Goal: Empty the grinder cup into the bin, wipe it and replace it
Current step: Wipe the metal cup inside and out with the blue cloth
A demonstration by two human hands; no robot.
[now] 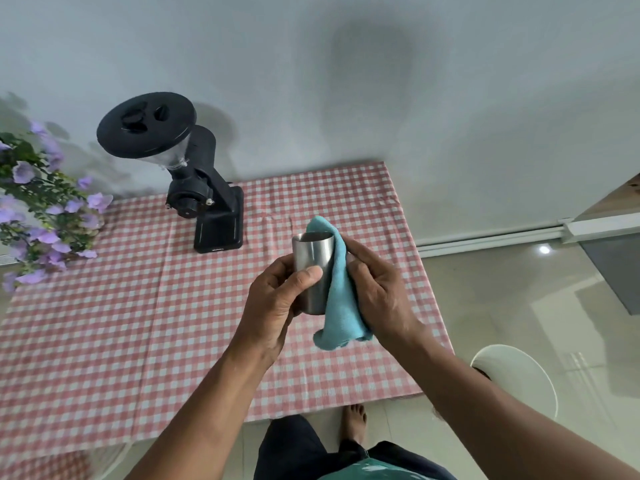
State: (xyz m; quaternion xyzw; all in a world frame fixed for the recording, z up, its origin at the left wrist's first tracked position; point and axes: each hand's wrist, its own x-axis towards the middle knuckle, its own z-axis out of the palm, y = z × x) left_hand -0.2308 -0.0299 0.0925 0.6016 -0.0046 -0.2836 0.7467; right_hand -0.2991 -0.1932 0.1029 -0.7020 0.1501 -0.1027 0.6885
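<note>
My left hand [273,306] grips the steel grinder cup [311,254] upright above the right part of the table, thumb across its front. A teal cloth [341,306] is draped over the cup's right side and rim, and my right hand [377,292] presses it against the cup. The black coffee grinder [194,181] stands at the back of the table, to the left of the cup, its base platform bare. A white bin [519,375] stands on the floor to the right of the table, partly hidden by my right forearm.
The table carries a red-and-white checked tablecloth [121,323]. Purple flowers [45,216] sit at its left edge. A grey wall runs behind. Glossy floor tiles lie to the right, and my bare foot [353,424] shows below the table's front edge.
</note>
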